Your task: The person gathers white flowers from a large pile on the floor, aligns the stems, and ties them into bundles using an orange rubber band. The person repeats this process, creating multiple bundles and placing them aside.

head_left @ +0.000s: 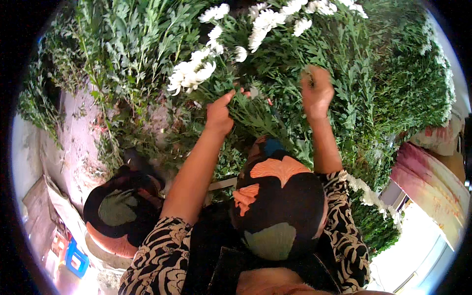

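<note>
My left hand (220, 114) is closed around the stems of a small bunch of white chrysanthemums (192, 74). Their open heads point to the upper left. The leafy stems (258, 120) run from my fingers toward the lower right, above my knee. My right hand (317, 92) hangs to the right of these stems, its fingers curled in. Dense green foliage lies behind it, and whether anything is in its fingers is hidden. Beyond both hands, more white chrysanthemums (268, 22) lie on the leafy heap.
Piled leafy stems (142, 44) fill the far side and the right. My knees (280, 211) in dark patterned cloth are close below my hands. White blooms (368, 194) line the right side near a pink-and-yellow sheet (432, 184). A blue plastic item (76, 258) sits at lower left.
</note>
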`<state>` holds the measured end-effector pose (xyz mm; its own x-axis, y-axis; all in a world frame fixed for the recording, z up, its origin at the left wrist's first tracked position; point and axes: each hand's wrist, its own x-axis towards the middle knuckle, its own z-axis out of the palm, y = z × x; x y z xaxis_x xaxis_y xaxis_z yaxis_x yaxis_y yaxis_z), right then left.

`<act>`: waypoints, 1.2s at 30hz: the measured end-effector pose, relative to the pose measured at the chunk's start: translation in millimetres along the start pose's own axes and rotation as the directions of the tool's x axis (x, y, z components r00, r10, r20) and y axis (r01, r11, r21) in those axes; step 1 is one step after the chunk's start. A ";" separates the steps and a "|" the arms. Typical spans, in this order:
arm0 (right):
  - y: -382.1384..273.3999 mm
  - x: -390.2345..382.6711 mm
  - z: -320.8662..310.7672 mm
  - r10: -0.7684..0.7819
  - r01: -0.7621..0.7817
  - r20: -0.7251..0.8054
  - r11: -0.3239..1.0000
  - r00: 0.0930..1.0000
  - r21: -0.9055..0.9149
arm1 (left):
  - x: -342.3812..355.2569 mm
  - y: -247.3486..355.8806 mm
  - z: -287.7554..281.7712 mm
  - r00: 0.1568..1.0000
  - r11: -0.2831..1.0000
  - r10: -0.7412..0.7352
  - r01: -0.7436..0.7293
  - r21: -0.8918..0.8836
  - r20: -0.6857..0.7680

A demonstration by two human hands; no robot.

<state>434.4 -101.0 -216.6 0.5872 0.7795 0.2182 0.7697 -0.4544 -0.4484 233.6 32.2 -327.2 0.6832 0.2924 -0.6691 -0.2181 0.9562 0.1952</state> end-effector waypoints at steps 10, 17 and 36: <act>106.6 35.8 -59.2 0.150 -0.182 -0.104 0.852 0.983 -0.491 | 2.2 -3.3 21.8 0.997 0.999 0.002 -0.005 0.044 0.082; 122.8 25.0 -61.9 0.415 -0.459 -0.269 0.879 0.869 -0.127 | 5.3 -3.7 22.1 0.987 1.000 -0.016 0.012 0.029 0.163; -73.1 -53.9 -19.1 0.067 -0.069 0.163 0.998 0.984 0.010 | -11.8 2.8 44.8 0.979 0.993 -0.027 0.003 0.115 0.204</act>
<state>351.3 -118.1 -179.1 0.5885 0.8073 0.0436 0.7249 -0.5030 -0.4706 256.2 32.0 -286.7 0.8167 0.2633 -0.5135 -0.1343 0.9521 0.2746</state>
